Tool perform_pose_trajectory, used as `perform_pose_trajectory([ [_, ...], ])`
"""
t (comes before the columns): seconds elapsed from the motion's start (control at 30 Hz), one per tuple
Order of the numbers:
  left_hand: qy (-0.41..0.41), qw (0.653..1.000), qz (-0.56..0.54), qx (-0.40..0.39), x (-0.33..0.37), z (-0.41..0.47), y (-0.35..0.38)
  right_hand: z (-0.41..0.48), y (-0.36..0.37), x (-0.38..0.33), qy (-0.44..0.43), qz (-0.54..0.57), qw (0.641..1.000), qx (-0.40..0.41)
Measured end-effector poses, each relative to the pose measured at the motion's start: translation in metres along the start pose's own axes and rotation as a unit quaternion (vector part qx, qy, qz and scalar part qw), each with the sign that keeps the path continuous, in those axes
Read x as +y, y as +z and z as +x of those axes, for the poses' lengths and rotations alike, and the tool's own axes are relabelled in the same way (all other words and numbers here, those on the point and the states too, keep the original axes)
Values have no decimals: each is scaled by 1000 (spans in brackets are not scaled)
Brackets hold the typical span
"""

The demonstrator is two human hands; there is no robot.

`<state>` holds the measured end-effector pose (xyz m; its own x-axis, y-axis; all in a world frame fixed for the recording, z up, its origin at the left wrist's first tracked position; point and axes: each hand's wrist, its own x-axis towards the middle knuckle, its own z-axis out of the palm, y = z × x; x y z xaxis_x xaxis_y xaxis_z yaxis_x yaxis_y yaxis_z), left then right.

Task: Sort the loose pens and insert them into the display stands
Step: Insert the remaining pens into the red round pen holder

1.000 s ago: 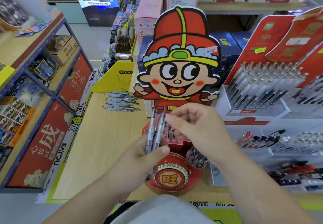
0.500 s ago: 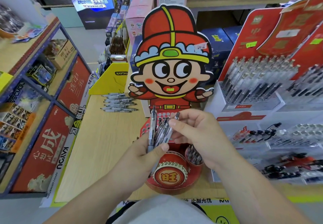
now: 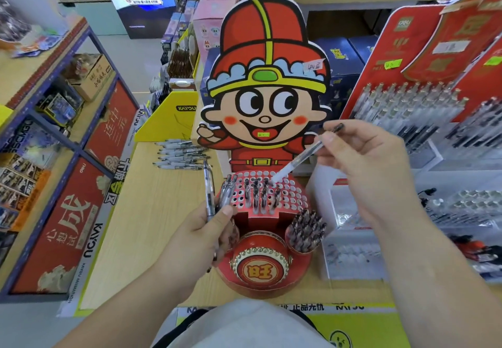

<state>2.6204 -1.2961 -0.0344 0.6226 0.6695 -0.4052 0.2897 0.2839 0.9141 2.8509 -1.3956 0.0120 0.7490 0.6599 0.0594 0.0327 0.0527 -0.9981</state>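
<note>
Our right hand [image 3: 372, 168] pinches one clear gel pen [image 3: 297, 160] over the red perforated cartoon stand [image 3: 296, 198]; our left hand [image 3: 201, 241] grips three clear pens [image 3: 217, 198].

The red cardboard display stand [image 3: 260, 241] has a top dotted with rows of white holes and a cartoon backboard [image 3: 267, 87] with a red hat striped in yellow, a green badge and a blue cloud trim. Its near front carries a gold medallion [image 3: 261, 269]. The clear plastic pen [image 3: 297, 160] has a white tip and black cap. The wooden tabletop [image 3: 146, 228] is pale yellow.
</note>
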Motion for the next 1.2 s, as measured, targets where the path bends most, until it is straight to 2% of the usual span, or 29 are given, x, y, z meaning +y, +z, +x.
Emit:
perform_pose_trajectory([
  [0.13, -9, 1000, -8, 22, -7, 1, -4, 5, 0, 16, -51, -130, 990, -5],
  [0.27, -9, 999, -10, 34, -9, 3, -6, 2, 12, 43, -8, -195, 979, -60],
  [0.4, -11, 999, -5, 34, -10, 3, -6, 2, 14, 62, -4, -251, 963, -102],
  [0.67, -23, 999, 3, 43, -12, 3, -5, 5, 17, 62, -20, -277, 950, -141],
  [0.83, -25, 999, -11, 44, -13, 4, -5, 2, 21, 60, -60, -310, 935, -160],
  [1.03, -24, 999, -16, 39, -11, 3, -5, 5, 24, 61, -91, -408, 883, -211],
  [1.2, -23, 999, -9, 29, -11, 3, -7, 4, 24, 63, -47, -366, 911, -186],
])
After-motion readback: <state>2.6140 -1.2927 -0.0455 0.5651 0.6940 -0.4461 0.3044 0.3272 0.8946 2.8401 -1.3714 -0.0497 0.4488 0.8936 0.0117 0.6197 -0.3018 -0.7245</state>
